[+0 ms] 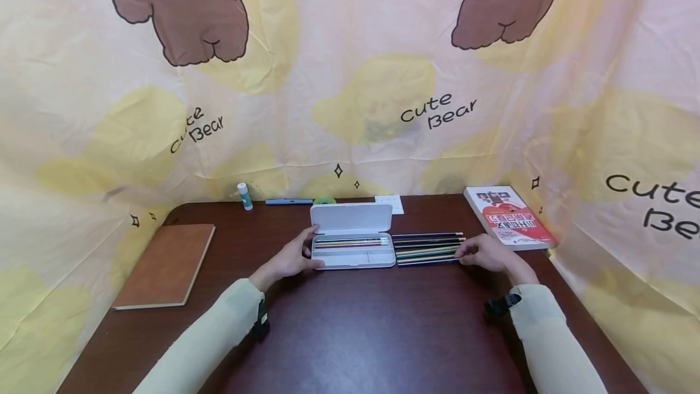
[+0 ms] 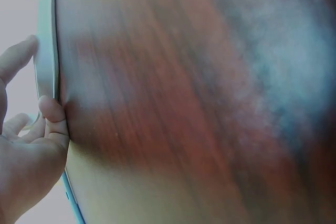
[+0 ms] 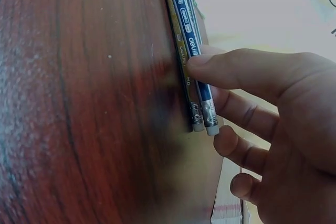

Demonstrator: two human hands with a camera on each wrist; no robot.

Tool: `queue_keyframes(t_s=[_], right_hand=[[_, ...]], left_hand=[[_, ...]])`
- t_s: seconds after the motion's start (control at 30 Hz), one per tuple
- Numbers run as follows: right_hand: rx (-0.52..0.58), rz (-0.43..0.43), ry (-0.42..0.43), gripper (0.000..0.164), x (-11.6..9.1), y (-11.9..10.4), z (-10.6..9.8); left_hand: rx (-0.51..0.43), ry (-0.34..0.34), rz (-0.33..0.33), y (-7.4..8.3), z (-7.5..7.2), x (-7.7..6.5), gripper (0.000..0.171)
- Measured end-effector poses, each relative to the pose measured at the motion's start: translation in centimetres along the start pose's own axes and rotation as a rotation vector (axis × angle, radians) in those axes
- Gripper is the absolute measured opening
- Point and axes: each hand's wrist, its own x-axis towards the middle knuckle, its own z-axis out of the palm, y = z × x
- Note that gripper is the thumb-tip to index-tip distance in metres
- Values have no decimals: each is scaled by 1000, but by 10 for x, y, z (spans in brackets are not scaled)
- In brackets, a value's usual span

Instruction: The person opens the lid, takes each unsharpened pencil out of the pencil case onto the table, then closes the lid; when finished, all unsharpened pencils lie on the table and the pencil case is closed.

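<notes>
A white pencil case (image 1: 354, 258) lies open on the table, its lid (image 1: 351, 218) raised at the back. Several pencils (image 1: 350, 242) rest in its rear compartment. My left hand (image 1: 292, 256) grips the case's left end, thumb at the front corner and fingers farther back; the left wrist view shows thumb and fingers against its wall. To the right of the case lies a row of several pencils (image 1: 426, 247). There my right hand (image 1: 487, 253) pinches a dark blue pencil (image 3: 197, 51) near its eraser end. A yellowish pencil (image 3: 184, 66) lies right beside it.
A brown notebook (image 1: 169, 266) lies at the left and a red-and-white book (image 1: 511, 217) at the back right. Along the back edge are a glue stick (image 1: 245, 197), a blue pen (image 1: 288, 202), a green round item (image 1: 324, 200) and white paper (image 1: 395, 204). Cloth hangs behind.
</notes>
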Motion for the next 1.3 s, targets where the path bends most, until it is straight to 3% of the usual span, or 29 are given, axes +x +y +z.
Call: queue_keyframes(t_s=[0.67,0.83,1.3], right_hand=[[-87,68,57,11,1,-8,6],[-52,65,56,11,0,-9,5],[53,-43,99,21,13,-43,5]], left_hand=[[-2,5,0,2,0,-1,94],[-4,3,0,0,1,-1,96],[1,5,-12,2,1,-1,95]])
